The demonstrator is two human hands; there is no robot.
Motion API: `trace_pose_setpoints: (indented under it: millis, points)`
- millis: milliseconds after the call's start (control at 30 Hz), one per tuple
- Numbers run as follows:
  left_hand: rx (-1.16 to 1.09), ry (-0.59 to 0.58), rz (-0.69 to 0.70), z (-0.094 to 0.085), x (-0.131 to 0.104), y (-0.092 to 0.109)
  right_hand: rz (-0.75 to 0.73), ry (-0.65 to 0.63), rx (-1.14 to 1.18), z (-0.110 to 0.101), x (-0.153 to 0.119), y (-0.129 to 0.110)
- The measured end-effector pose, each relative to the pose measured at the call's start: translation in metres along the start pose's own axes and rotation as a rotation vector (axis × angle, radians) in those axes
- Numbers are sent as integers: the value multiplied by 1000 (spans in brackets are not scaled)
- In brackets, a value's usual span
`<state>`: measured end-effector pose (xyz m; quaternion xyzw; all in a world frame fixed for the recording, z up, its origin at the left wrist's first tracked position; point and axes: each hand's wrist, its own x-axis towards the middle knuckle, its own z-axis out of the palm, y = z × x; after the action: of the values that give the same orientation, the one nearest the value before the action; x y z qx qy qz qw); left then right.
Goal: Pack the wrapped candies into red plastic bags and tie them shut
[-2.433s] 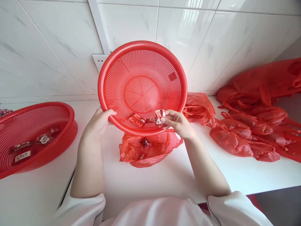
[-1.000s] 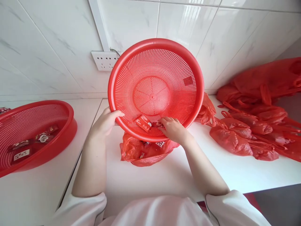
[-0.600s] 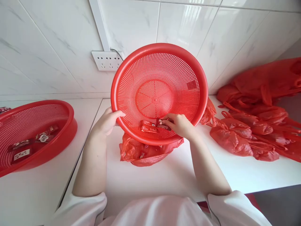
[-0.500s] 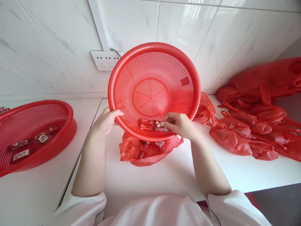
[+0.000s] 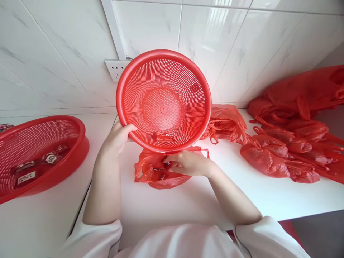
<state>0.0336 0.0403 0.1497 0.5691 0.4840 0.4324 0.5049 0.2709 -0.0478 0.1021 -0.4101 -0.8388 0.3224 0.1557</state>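
Packets are partly in the bag and partly in the baskets, so the work looks underway but not finished. The left hand (image 5: 116, 138) grips the rim of a red basket (image 5: 162, 53), thumb inside, holding it tilted so that its open side faces the person. One red packet (image 5: 163, 137) lies in the basket's lower side, to the right of that hand, and is the only one seen in there. Just below the basket, the right hand (image 5: 188, 163) is at the mouth of an open red bag (image 5: 166, 184), fingers curled beside a dark packet (image 5: 168, 165); whether they grip it or have let go, I cannot tell. At least one more packet (image 5: 162, 177) shows in the bag, near those fingertips; the hand hides part of the inside, so no full count is possible. Well to the left of the left hand, a second basket (image 5: 77, 157) holds several packets (image 5: 27, 178). Beyond the right hand, bulging red bags (image 5: 268, 161) lie on the counter (image 5: 150, 208), perhaps already filled, though their contents cannot be made out.
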Motion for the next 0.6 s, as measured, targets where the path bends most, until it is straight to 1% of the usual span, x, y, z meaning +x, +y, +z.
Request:
trace_pose_setpoints:
  millis: [33,100,167,200,233,267,300,367,467,600]
  points:
    - [9,-3,1,0,0,0,-34,37,16,-2,-1,0]
    - [22,-19,5,0,-1,0,-56,197,42,-7,-4,1]
    - [30,-50,6,3,-2,0,0,383,29,-10,-4,3]
    - [33,-65,3,4,-2,0,38,443,10,-9,-3,6]
    - [34,-77,-2,7,-3,0,79,471,-18,-8,-1,8]
    - [34,-90,-10,10,-4,0,123,465,-47,-6,1,11]
    - [33,-104,-19,12,-5,1,160,430,-68,-4,3,13]
    - [31,-126,-42,17,-6,1,186,313,-62,0,6,17]
    - [41,-127,-55,20,-8,2,135,162,5,0,7,18]
    - [64,-91,-52,13,-6,3,72,84,16,-7,0,12]
